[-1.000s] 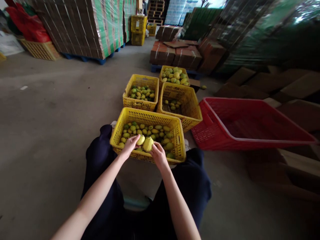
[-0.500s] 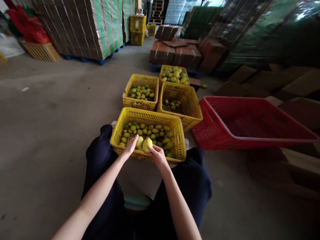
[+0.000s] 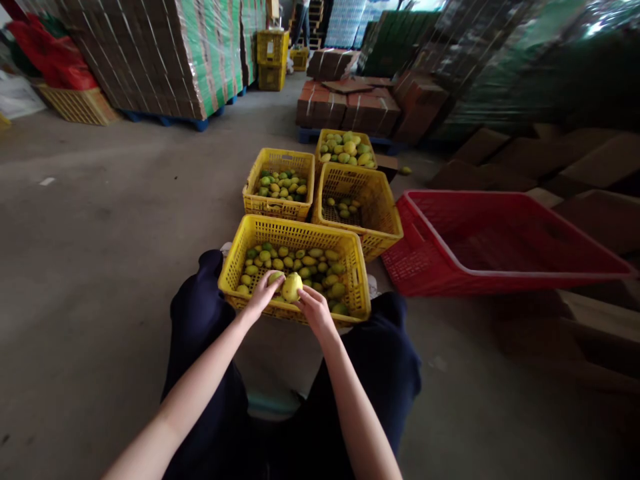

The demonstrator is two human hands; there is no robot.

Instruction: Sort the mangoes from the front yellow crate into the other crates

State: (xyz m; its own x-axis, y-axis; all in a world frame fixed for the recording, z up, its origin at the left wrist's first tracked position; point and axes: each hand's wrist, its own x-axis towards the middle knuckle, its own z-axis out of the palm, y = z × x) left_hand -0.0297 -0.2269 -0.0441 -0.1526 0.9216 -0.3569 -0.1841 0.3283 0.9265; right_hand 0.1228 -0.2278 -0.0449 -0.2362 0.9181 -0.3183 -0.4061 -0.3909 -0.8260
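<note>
Over the near edge of a yellow plastic crate (image 3: pixel 295 228), both hands are raised side by side. My left hand (image 3: pixel 262 295) is closed around a greenish-yellow lemon (image 3: pixel 275 278). Held by the fingertips of my right hand (image 3: pixel 315 309) is a larger, paler yellow lemon (image 3: pixel 291 288). The two fruits are close together, and I cannot tell whether they touch. Below and beyond them, many green and yellow lemons (image 3: pixel 309 261) lie loose on the crate's floor, which shows in places. The crate stands between my knees.
Behind are a yellow crate part-filled with lemons (image 3: pixel 283 183), another with a few (image 3: pixel 385 213), and a heaped one (image 3: pixel 347 148). A red crate (image 3: pixel 425 260) stands at right, near cardboard (image 3: pixel 535 333). Wrapped box stacks (image 3: pixel 135 60) and bundled cardboard (image 3: pixel 350 107) are farther back.
My left hand has turned, its fingers now over more of the greenish lemon. The lemon in my right hand has shifted slightly left. The whole view has moved a little.
</note>
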